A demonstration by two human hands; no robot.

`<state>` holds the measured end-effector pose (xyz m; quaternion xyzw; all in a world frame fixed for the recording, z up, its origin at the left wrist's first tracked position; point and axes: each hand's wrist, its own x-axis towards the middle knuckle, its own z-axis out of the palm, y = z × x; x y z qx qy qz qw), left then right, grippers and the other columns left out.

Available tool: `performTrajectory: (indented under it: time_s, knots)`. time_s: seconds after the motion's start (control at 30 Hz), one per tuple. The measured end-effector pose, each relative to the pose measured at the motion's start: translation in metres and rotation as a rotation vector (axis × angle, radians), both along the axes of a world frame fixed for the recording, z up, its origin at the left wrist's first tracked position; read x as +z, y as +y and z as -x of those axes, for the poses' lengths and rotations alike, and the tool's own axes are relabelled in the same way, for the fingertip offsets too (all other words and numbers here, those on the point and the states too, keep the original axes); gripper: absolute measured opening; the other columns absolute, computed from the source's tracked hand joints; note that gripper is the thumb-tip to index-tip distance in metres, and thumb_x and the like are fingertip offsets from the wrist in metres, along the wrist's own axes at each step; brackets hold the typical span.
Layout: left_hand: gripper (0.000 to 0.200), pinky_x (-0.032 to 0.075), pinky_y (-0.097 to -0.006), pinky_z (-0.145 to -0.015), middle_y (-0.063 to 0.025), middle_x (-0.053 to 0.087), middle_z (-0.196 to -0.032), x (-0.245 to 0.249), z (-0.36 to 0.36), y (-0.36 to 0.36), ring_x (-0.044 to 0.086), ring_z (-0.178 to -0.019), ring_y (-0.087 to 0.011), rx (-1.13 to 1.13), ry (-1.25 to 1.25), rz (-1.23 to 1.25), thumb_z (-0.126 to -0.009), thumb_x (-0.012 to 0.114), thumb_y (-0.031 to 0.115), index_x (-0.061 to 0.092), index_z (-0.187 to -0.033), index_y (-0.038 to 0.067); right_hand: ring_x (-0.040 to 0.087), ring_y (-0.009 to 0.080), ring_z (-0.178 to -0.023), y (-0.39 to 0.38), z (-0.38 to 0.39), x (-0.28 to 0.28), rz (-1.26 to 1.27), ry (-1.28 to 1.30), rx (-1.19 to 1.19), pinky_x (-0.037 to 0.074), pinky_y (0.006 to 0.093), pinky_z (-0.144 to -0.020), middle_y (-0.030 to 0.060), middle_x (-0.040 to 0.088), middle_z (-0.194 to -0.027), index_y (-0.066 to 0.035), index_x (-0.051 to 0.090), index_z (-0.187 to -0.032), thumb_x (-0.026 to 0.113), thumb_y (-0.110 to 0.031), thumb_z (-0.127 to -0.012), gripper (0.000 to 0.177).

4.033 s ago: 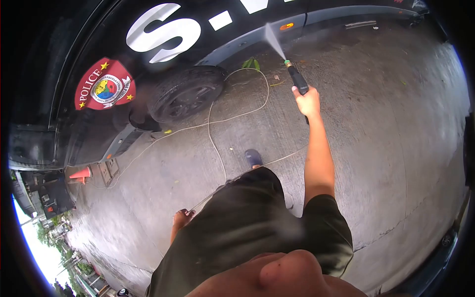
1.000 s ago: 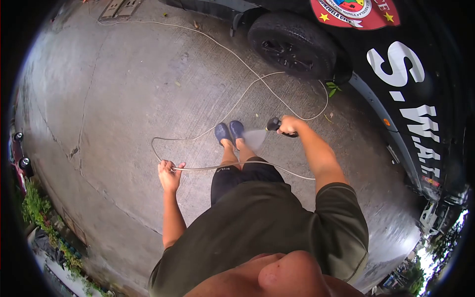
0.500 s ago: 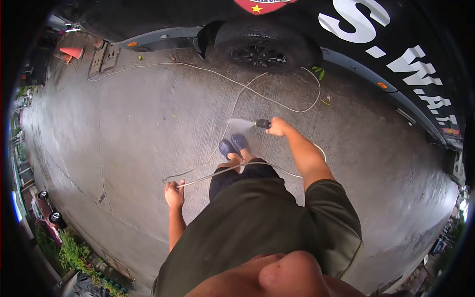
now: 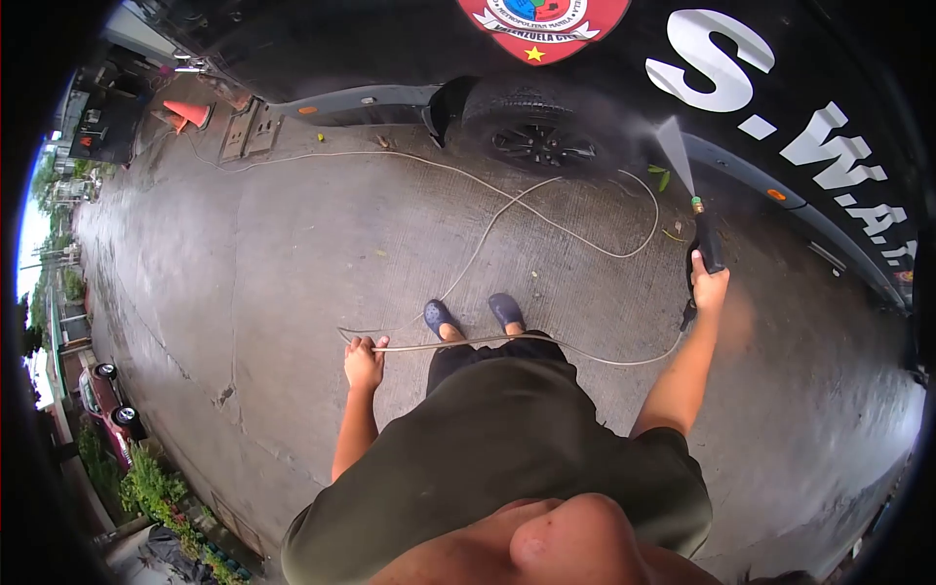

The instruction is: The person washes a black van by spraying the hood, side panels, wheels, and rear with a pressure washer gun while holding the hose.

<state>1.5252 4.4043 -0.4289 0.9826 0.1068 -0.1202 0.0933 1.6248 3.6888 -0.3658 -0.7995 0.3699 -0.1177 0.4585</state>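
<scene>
Head view, looking down over the person's own chest and dark green shirt (image 4: 507, 458).

Right hand (image 4: 710, 285): arm stretched forward and to the right, fingers closed around the black handle of a spray gun (image 4: 706, 242). The gun's brass tip points up and away. A narrow fan of water (image 4: 675, 146) leaves the tip and meets the lower side of a black vehicle (image 4: 370, 44), just right of its wheel (image 4: 541, 138). Mist hangs around the wheel.

Left hand (image 4: 364, 363): held low at the person's left side, fingers curled shut around a pale hose (image 4: 546, 210). From this hand the hose crosses in front of the legs and curves up to the bottom of the spray gun. More of the hose lies in loose loops on the concrete ground (image 4: 292, 253), between the feet and the wheel. One length trails away past a metal cover (image 4: 252, 127) set in the ground.

Feet: two blue shoes (image 4: 441, 317), side by side, just beyond the stretch of hose held in the left hand.

Vehicle markings: a red badge (image 4: 543, 19) above the wheel and large white letters (image 4: 717, 58) to its right.

Surroundings: a few green leaves (image 4: 661, 177) by the sill near the spray; an orange cone (image 4: 187, 112) beyond the metal cover; a red car (image 4: 102, 395) and shrubs (image 4: 146, 483) at the far left edge.
</scene>
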Motion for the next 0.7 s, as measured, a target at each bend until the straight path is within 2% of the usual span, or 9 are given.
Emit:
performTrajectory:
  time_s: [0.13, 0.23, 0.27, 0.33, 0.4, 0.43, 0.47, 0.53, 0.7]
  knots:
    - [0.056, 0.051, -0.0528, -0.082, -0.018, 0.064, -0.091, 0.005, -0.02, 0.021, 0.061, -0.092, -0.0421, -0.067, -0.038, 0.056, -0.097, 0.068, 0.055, 0.065, -0.082, 0.001, 0.05, 0.0097, -0.055, 0.055, -0.003, 0.007, 0.166, -0.085, 0.147, 0.04, 0.0318, -0.053, -0.0019, 0.056, -0.063, -0.002, 0.067, -0.083, 0.08, -0.026, -0.095, 0.029]
    - [0.056, 0.051, -0.0522, -0.082, -0.0169, 0.064, -0.09, 0.001, -0.026, 0.054, 0.061, -0.092, -0.0408, -0.068, -0.033, 0.112, -0.094, 0.073, 0.055, 0.065, -0.083, 0.001, 0.051, 0.012, -0.065, 0.149, -0.023, 0.055, 0.235, -0.078, 0.333, 0.045, 0.0345, -0.062, -0.0004, 0.056, -0.068, 0.002, 0.066, -0.086, 0.079, -0.027, -0.095, 0.033]
    - [0.056, 0.051, -0.0522, -0.082, -0.0168, 0.064, -0.09, 0.001, -0.027, 0.069, 0.061, -0.092, -0.0407, -0.071, -0.029, 0.129, -0.093, 0.073, 0.055, 0.065, -0.083, 0.001, 0.053, 0.017, -0.064, 0.173, -0.03, 0.055, 0.257, -0.079, 0.405, 0.047, 0.0367, -0.064, 0.0086, 0.058, -0.067, 0.001, 0.07, -0.095, 0.08, -0.025, -0.092, 0.028]
    - [0.056, 0.052, -0.0524, -0.082, -0.0167, 0.065, -0.091, -0.003, -0.019, 0.101, 0.062, -0.093, -0.0407, -0.057, -0.007, 0.136, -0.09, 0.077, 0.055, 0.066, -0.081, 0.001, 0.06, 0.0294, -0.063, 0.226, -0.044, 0.063, 0.286, 0.006, 0.514, 0.048, 0.0408, -0.065, 0.0169, 0.062, -0.068, 0.0, 0.067, -0.089, 0.08, -0.026, -0.091, 0.029]
    - [0.056, 0.053, -0.0524, -0.081, -0.0167, 0.065, -0.091, -0.015, -0.007, 0.138, 0.063, -0.094, -0.0406, -0.054, 0.022, 0.141, -0.088, 0.079, 0.055, 0.066, -0.081, 0.001, 0.066, 0.0461, -0.074, 0.276, -0.056, 0.064, 0.356, 0.101, 0.632, 0.05, 0.0477, -0.069, 0.0244, 0.067, -0.075, -0.001, 0.065, -0.087, 0.079, -0.02, -0.086, 0.024]
    - [0.056, 0.054, -0.0528, -0.079, -0.0176, 0.066, -0.092, -0.019, -0.002, 0.155, 0.065, -0.091, -0.0407, -0.071, 0.033, 0.158, -0.087, 0.08, 0.055, 0.067, -0.081, 0.001, 0.065, 0.053, -0.088, 0.292, -0.062, 0.053, 0.397, 0.191, 0.695, 0.051, 0.0545, -0.076, 0.0273, 0.069, -0.083, -0.003, 0.065, -0.092, 0.076, -0.012, -0.077, 0.021]
    - [0.056, 0.054, -0.0529, -0.078, -0.0181, 0.066, -0.092, -0.023, 0.001, 0.172, 0.065, -0.089, -0.0408, -0.073, 0.066, 0.179, -0.087, 0.081, 0.054, 0.067, -0.081, 0.0, 0.067, 0.0524, -0.09, 0.308, -0.066, 0.041, 0.474, 0.243, 0.761, 0.053, 0.0574, -0.081, 0.0269, 0.07, -0.085, -0.005, 0.065, -0.099, 0.073, -0.009, -0.071, 0.03]
    - [0.055, 0.055, -0.053, -0.077, -0.0191, 0.066, -0.091, -0.032, 0.01, 0.203, 0.067, -0.087, -0.0412, -0.073, 0.137, 0.219, -0.087, 0.081, 0.053, 0.068, -0.083, 0.0, 0.068, 0.0493, -0.094, 0.339, -0.068, 0.032, 0.539, 0.349, 0.862, 0.053, 0.0559, -0.083, 0.0259, 0.071, -0.089, -0.003, 0.063, -0.096, 0.074, -0.009, -0.074, 0.025]
    - [0.054, 0.057, -0.0518, -0.083, -0.0224, 0.069, -0.095, -0.026, 0.011, 0.224, 0.07, -0.094, -0.0431, -0.158, 0.226, 0.324, -0.085, 0.082, 0.054, 0.074, -0.092, 0.001, 0.068, 0.0436, -0.106, 0.365, -0.065, -0.014, 0.538, 0.261, 0.879, 0.054, 0.0529, -0.091, 0.0187, 0.072, -0.112, -0.006, 0.067, -0.109, 0.076, -0.014, -0.074, 0.037]
